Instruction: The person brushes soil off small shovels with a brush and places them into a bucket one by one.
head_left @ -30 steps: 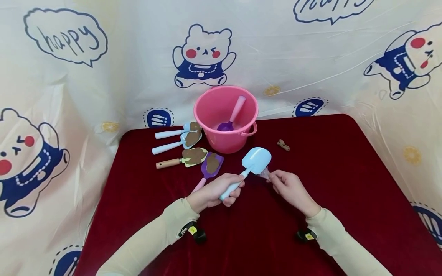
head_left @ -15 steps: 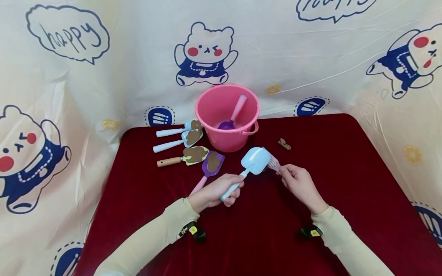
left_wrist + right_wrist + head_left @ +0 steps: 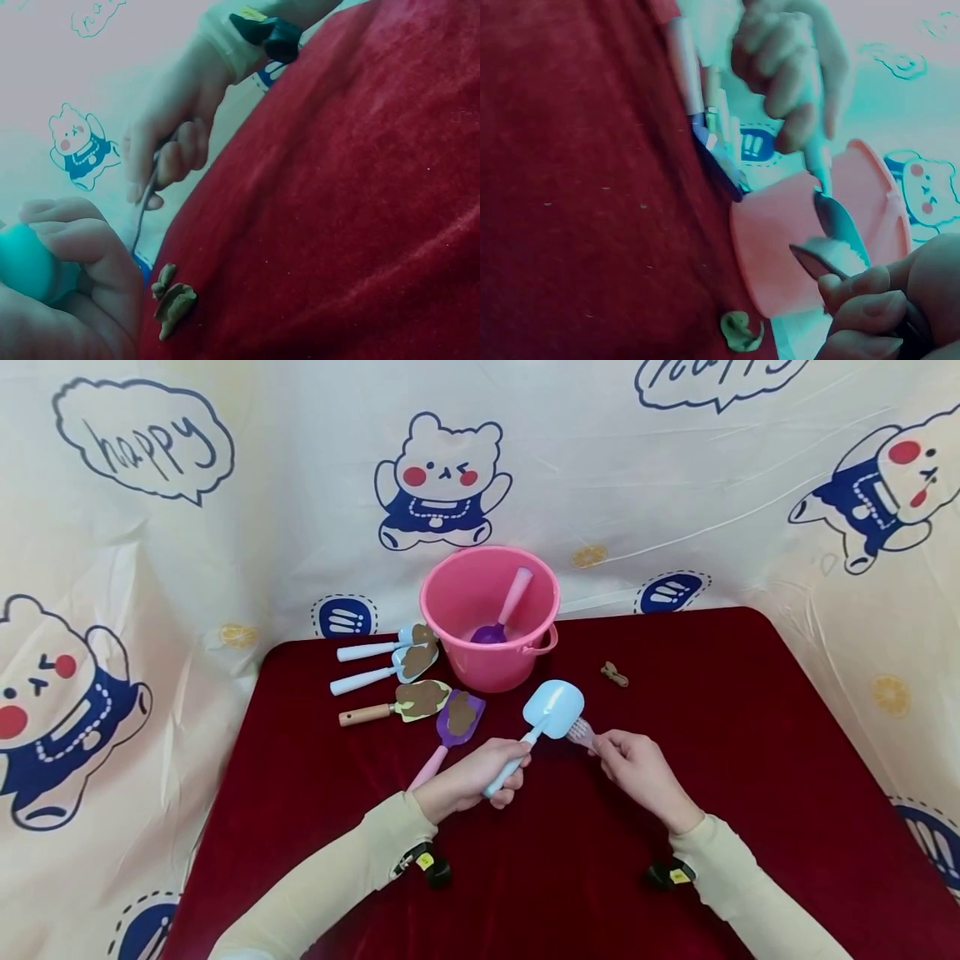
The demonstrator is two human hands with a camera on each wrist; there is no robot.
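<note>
My left hand (image 3: 491, 772) grips the handle of a light blue toy shovel (image 3: 553, 708), with its blade pointing up and away. My right hand (image 3: 637, 768) pinches a small pale pink brush (image 3: 582, 734). In the right wrist view, white bristles (image 3: 844, 257) face the shovel's blade (image 3: 842, 223). The brush's head overlaps the blade's lower right edge in the head view, so part of it is hidden. Both tools are held above the dark red cloth. In the left wrist view only the shovel's rounded handle end (image 3: 26, 262) shows in my curled fingers.
A pink bucket (image 3: 491, 664) with a purple shovel (image 3: 513, 597) inside stands at the back. Left of it lie several mud-smeared shovels: two light blue, a wooden-handled one (image 3: 367, 715) and a purple one (image 3: 465, 714). A small brown lump (image 3: 615, 674) lies at the right.
My right hand with the brush moved up and right along the blade's edge, then back down and left. My left hand and the shovel have hardly moved.
</note>
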